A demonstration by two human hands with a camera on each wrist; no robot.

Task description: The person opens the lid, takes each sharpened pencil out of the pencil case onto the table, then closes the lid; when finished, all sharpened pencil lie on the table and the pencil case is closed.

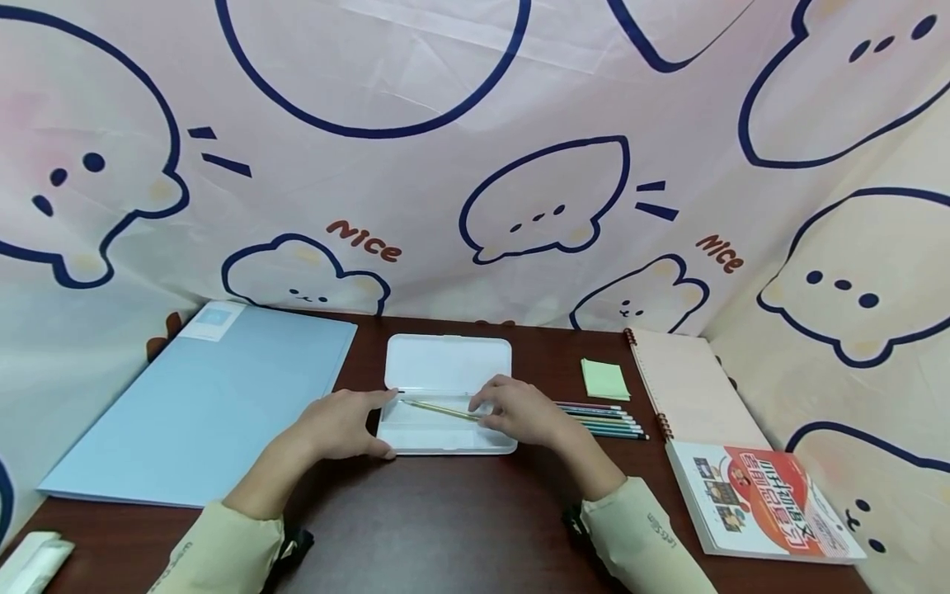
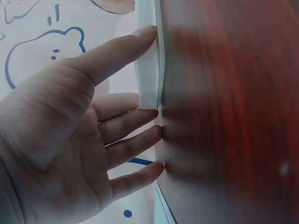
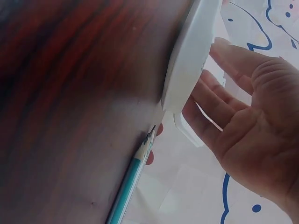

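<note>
- The open white pencil case (image 1: 448, 394) is located at the centre of the frame on the dark wooden table (image 1: 460, 528), lid folded back toward the patterned curtain (image 1: 475, 165).
- The left hand (image 1: 343, 425) is laid against the case's left end with fingers straight and relaxed; nothing is gripped. The left wrist view shows the fingertips (image 2: 152, 31) touching the case edge.
- The right hand (image 1: 519, 410) rests over the right end of the tray, at the end of a yellow-green pencil (image 1: 438, 407) lying diagonally across the tray. Whether the pencil is pinched or only touched cannot be told; in the right wrist view the fingers appear extended.
- Risk: the pencil lies slantwise; if the lid were lowered, it could be jammed by the pencil.
- Risk: the case is steadied by light contact only; a sideways push could slide it on the smooth table.
- Risk: a row of teal pencils (image 1: 604, 418) lies just beside the right wrist, lower right of centre; these could be rolled by a sleeve sweep toward the spiral notebook (image 1: 690, 384).
</note>
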